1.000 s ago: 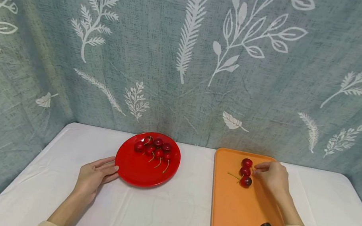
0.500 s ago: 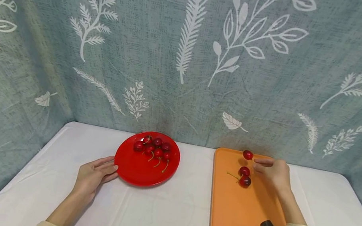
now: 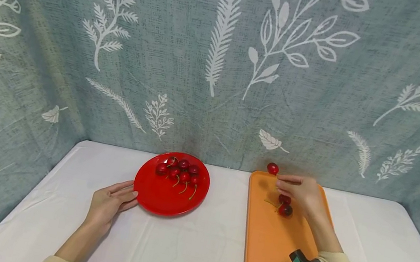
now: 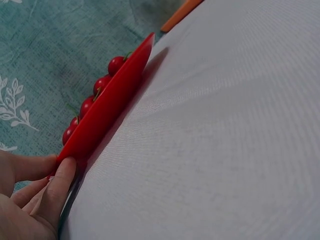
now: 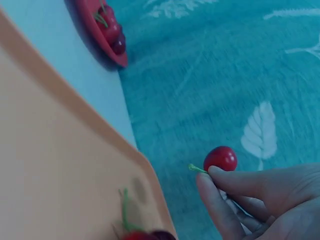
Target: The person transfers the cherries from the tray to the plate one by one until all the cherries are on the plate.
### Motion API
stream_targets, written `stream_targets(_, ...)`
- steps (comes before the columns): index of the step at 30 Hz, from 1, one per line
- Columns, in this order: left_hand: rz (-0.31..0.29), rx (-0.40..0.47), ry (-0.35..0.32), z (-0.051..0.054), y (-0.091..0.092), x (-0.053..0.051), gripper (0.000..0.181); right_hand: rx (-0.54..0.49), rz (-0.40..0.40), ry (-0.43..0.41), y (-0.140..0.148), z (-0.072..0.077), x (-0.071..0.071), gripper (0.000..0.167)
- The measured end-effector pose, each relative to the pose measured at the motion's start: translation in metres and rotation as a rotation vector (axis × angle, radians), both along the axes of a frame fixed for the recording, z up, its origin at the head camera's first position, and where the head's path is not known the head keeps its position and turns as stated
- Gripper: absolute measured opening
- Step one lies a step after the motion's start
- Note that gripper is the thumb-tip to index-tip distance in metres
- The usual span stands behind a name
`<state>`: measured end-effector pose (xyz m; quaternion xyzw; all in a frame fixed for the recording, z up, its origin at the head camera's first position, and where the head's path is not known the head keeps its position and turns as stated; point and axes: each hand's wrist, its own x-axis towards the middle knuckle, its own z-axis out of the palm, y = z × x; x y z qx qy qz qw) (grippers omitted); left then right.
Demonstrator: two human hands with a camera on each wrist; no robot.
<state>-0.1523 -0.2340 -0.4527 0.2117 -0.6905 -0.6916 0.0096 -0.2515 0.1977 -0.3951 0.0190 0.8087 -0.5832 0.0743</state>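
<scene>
My right hand (image 3: 300,191) pinches a red cherry (image 3: 272,168) by its green stem. It holds the cherry in the air above the far end of the orange tray (image 3: 276,255). Two dark red cherries (image 3: 285,205) lie on the tray below that hand, partly covered by its fingers in the head view. On the left, a red plate (image 3: 164,200) carries several stemmed cherries (image 3: 184,176) toward its far side. My left hand (image 3: 108,204) grips the plate's left rim between thumb and fingers, as the left wrist view shows.
A white cloth (image 3: 189,249) covers the table and shows between plate and tray. Behind the table's far edge hangs a blue-green curtain (image 3: 190,52) with white leaf patterns, which also runs along both sides.
My right hand has lifted one cherry off the tray by its stem and moved it up and left. Two cherries stay on the tray. The left hand and plate hold still.
</scene>
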Motion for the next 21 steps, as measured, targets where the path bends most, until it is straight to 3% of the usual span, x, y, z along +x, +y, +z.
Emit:
stream_targets(7,0.002,0.009,0.009,-0.001,0.0,-0.001,0.054,-0.062,0.024,0.013,-0.037,-0.015,0.002,0.031)
stream_targets(14,0.012,0.004,0.01,-0.001,0.0,-0.001,0.053,-0.005,0.068,0.029,-0.078,-0.022,0.008,0.021)
stream_targets(21,0.012,-0.001,0.006,-0.001,0.0,-0.001,0.053,-0.061,0.044,0.049,-0.108,-0.027,0.006,0.017)
